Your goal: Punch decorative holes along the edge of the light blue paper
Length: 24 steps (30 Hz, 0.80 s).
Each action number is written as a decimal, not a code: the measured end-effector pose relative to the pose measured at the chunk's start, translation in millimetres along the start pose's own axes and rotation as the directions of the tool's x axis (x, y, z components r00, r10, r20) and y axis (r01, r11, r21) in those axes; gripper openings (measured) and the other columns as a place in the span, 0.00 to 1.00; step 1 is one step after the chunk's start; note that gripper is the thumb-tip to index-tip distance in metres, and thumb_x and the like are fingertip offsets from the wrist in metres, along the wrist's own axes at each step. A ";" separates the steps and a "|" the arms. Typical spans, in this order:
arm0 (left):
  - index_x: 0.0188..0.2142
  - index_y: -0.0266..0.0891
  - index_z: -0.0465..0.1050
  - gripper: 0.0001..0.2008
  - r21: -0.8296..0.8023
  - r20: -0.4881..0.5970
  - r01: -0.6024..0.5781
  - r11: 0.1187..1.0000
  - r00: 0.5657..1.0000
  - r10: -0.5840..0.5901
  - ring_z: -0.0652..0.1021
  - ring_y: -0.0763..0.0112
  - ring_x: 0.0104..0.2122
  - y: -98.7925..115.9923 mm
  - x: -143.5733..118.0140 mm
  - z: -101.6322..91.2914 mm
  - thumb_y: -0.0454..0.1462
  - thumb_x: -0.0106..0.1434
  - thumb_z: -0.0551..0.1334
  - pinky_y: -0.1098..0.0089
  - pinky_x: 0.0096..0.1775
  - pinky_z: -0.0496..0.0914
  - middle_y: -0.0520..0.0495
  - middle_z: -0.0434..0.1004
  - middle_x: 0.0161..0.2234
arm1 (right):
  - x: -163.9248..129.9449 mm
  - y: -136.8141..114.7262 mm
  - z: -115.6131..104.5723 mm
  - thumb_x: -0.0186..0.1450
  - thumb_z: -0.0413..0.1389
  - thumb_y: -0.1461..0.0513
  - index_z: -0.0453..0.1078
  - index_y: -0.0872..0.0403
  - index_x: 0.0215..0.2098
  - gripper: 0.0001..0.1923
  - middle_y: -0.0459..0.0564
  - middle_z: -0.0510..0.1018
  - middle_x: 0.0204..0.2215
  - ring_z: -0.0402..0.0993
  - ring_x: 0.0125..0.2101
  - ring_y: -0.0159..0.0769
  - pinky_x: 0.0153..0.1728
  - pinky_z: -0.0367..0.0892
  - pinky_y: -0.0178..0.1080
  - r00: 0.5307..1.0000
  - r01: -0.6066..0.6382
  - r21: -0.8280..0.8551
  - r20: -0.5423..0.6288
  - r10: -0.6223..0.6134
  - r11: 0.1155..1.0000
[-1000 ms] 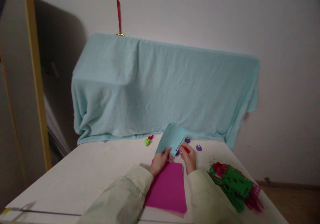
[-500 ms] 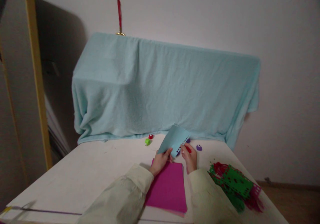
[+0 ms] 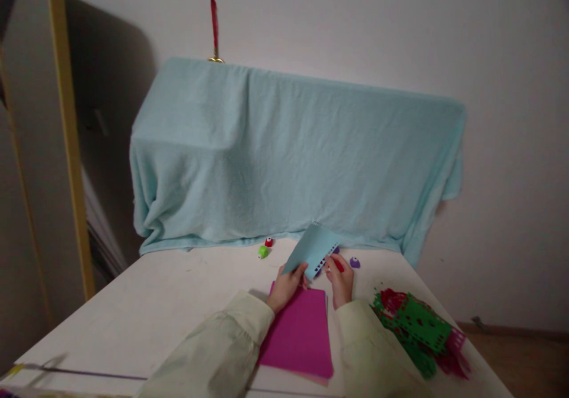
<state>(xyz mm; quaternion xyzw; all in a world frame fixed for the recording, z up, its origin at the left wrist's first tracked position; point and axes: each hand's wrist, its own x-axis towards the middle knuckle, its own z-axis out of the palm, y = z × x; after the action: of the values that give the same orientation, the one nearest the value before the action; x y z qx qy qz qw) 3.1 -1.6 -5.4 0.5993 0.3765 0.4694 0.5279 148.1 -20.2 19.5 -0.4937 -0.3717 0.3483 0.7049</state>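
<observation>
Head camera: what is the left hand (image 3: 287, 286) doing with that blue paper (image 3: 306, 250)?

Its fingers are clamped on the near corner, thumb on top. The sheet slants over the table (image 3: 111, 327), and its far end overlaps the foot of the blue cloth (image 3: 302, 149) in this view.

And the right hand (image 3: 341, 276)?

Just beside the paper's right edge, the one with a row of small holes. The fingers are curled around a small red thing (image 3: 338, 264), mostly hidden. I can't tell whether the fingertips touch the paper too.

What lies under the wrists?

Between the forearms there's a stack of magenta paper (image 3: 297, 338), with a pale pink sheet (image 3: 319, 378) peeking out at its near edge. The left hand is above its far end.

Anything small near the hands?

A purple piece (image 3: 354, 262) sits just right of the right hand; another purple bit shows behind the blue sheet. Left of the paper, a green piece (image 3: 263, 251) and a red piece (image 3: 268, 242) lie close together near the cloth.

And off to the right?

A heap of cut paper (image 3: 424, 324), green, red and magenta, with holes through the green sheet on top, beside the right sleeve (image 3: 373, 350).
</observation>
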 end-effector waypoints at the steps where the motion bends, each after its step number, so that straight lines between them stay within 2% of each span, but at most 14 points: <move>1: 0.18 0.39 0.69 0.24 0.001 0.002 0.001 1.000 1.000 -0.001 0.73 0.69 0.19 0.9 -0.3 -0.2 0.53 0.61 0.53 0.69 0.31 0.69 0.49 0.71 0.16 | -0.2 -0.6 -0.1 0.52 0.63 0.51 0.71 0.55 0.33 0.18 0.43 0.70 0.20 0.63 0.20 0.29 0.20 0.56 0.31 1.000 0.000 -0.001 -0.008 0.000 1.000; 8: 0.17 0.40 0.69 0.25 0.032 -0.013 0.003 0.999 1.000 -0.003 0.74 0.67 0.19 7.8 -2.5 -0.6 0.53 0.61 0.54 0.69 0.31 0.69 0.47 0.71 0.15 | 0.2 0.1 -1.9 0.55 0.61 0.52 0.71 0.56 0.34 0.17 0.44 0.70 0.20 0.64 0.22 0.30 0.22 0.57 0.31 0.998 0.063 -0.014 0.007 -0.063 0.998; 13: 0.17 0.40 0.70 0.25 0.041 -0.014 -0.023 0.999 1.000 0.023 0.73 0.67 0.19 3.9 -0.9 -1.2 0.53 0.61 0.54 0.68 0.30 0.69 0.47 0.71 0.16 | 0.0 -0.2 -1.3 0.54 0.60 0.51 0.71 0.56 0.34 0.18 0.45 0.70 0.21 0.64 0.22 0.31 0.21 0.57 0.31 0.996 0.086 -0.036 -0.008 -0.086 0.996; 21: 0.18 0.39 0.68 0.24 0.030 -0.006 -0.028 0.999 1.000 0.028 0.73 0.69 0.19 0.6 -0.5 -1.7 0.52 0.62 0.53 0.70 0.30 0.69 0.48 0.71 0.16 | 0.5 -1.3 -1.9 0.55 0.61 0.52 0.71 0.56 0.35 0.17 0.43 0.69 0.20 0.63 0.21 0.29 0.20 0.55 0.31 0.997 0.070 0.005 -0.045 -0.070 0.998; 24: 0.23 0.38 0.68 0.20 0.020 -0.063 -0.087 0.996 0.994 0.088 0.73 0.70 0.19 2.8 1.0 -5.3 0.50 0.62 0.53 0.71 0.27 0.69 0.49 0.71 0.17 | 1.5 -1.8 -1.1 0.55 0.60 0.51 0.70 0.54 0.36 0.17 0.43 0.69 0.21 0.61 0.19 0.28 0.18 0.52 0.31 0.999 0.016 0.032 -0.038 -0.014 0.999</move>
<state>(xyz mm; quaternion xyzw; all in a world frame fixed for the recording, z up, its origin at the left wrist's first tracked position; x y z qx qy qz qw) -1.9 0.4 -2.4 0.6046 0.3704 0.5077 0.4894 150.1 -19.9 21.3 -0.4861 -0.3563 0.3395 0.7221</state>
